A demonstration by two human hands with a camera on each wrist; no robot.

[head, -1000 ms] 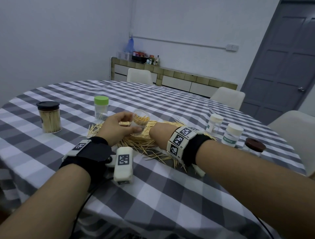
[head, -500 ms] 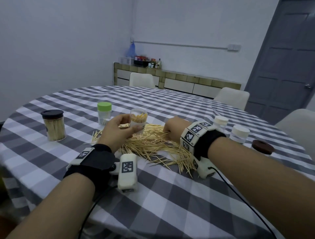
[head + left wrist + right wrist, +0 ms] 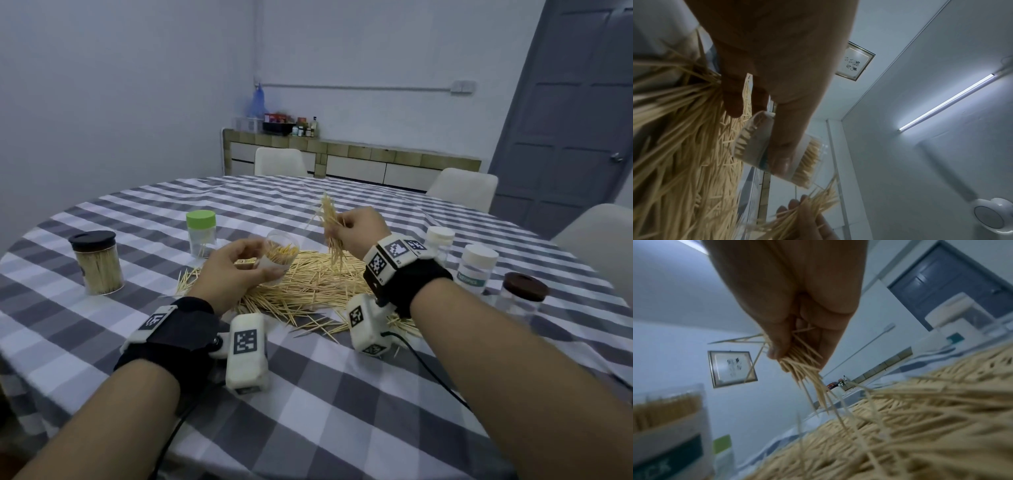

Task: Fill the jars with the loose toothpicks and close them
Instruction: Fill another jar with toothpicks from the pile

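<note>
Toothpicks (image 3: 331,229) pinched upright in your right hand (image 3: 363,230) hang just right of the tilted jar (image 3: 279,258) your left hand (image 3: 233,270) grips.

Colour key to my view. I see a tablecloth (image 3: 335,404) in grey-and-white check, carrying a pale straw-yellow pile of toothpicks (image 3: 308,287). The jar at far left (image 3: 97,263) has a black lid over tan contents; the next jar (image 3: 201,233) is clear with a lime-green lid. Two jars at right (image 3: 478,269) are white-capped, one bearing a teal label; the last (image 3: 522,296) has a dark brown lid. Black wristbands (image 3: 178,335) carry white blocks printed with black-and-white square codes. The door (image 3: 579,113) is slate grey.
</note>
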